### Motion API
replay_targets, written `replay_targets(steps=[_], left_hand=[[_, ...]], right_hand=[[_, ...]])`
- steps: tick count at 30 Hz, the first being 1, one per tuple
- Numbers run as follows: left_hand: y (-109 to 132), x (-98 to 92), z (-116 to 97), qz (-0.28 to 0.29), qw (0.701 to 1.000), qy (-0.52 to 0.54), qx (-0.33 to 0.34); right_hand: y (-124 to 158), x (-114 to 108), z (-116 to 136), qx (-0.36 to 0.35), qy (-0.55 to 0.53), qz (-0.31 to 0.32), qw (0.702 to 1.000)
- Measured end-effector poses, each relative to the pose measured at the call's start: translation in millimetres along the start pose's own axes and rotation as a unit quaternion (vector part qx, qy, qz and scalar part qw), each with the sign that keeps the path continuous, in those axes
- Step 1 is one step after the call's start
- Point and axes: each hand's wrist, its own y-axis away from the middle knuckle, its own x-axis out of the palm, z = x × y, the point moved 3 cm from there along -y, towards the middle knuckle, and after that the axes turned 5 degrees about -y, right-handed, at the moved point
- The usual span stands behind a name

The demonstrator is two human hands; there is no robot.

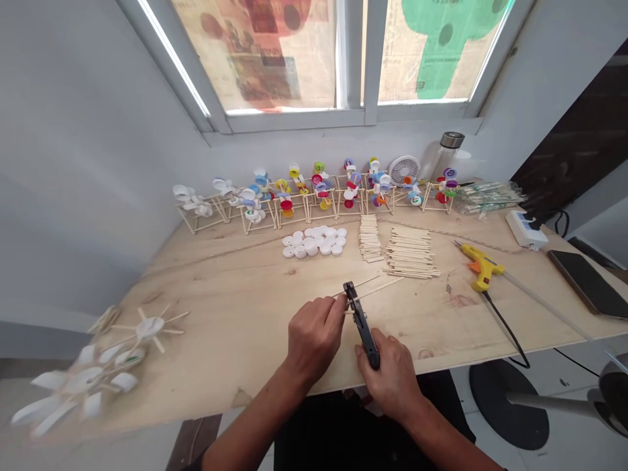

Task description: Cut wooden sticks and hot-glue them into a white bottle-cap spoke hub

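Observation:
My right hand (392, 373) is wrapped round the handle of a black cutting tool (364, 330), whose head points away from me. Close to that head, my left hand (316, 333) pinches a thin wooden stick (380, 288) that passes across the tool's jaws and out to the right. A second wooden stick (369, 281) lies just behind it. Whether the jaws are closed on the stick I cannot tell. Beyond my hands are a pile of short wooden sticks (370, 237), a pile of longer sticks (411, 252) and a cluster of white bottle caps (314, 242).
Along the wall stand several stick frames (292, 210) with coloured caps. To the right lie a yellow glue gun (483, 265), a phone (589, 281) and a power strip (526, 229). Stick-and-cap wheels (150, 328) lie at the left. A small fan (403, 171) and a bottle (445, 157) are behind.

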Motion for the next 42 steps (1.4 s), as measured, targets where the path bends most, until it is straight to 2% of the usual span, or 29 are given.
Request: replay_targets(steps=[5, 11, 15, 19, 29, 35, 42], left_hand=[[4, -11.6, -8, 0.003, 1.0, -0.005, -0.03], [9, -13.4, -5, -0.023, 0.999, 0.03, 0.023], [11, -17.0, 0, -0.033, 0.996, 0.056, 0.053], [12, -20.4, 2, -0.04, 0.994, 0.089, 0.048], [6, -32.7, 1, -0.012, 0.991, 0.136, 0.018], [1, -38.3, 2, 0.04, 0.985, 0.168, -0.002], [4, -29.4, 6, 0.068, 0.983, 0.169, -0.006]], right_hand=[[5, -5, 5, 0.004, -0.036, 0.017, 0.999], [13, -11, 9, 0.017, -0.065, 0.037, 0.997], [16, -14, 12, -0.007, -0.037, 0.015, 0.999], [17, -16, 16, -0.049, -0.02, -0.024, 0.998], [16, -21, 16, -0.084, -0.011, -0.028, 0.996], [19, -22, 17, -0.073, -0.009, -0.021, 0.997], [13, -15, 14, -0.068, 0.014, -0.019, 0.997]])
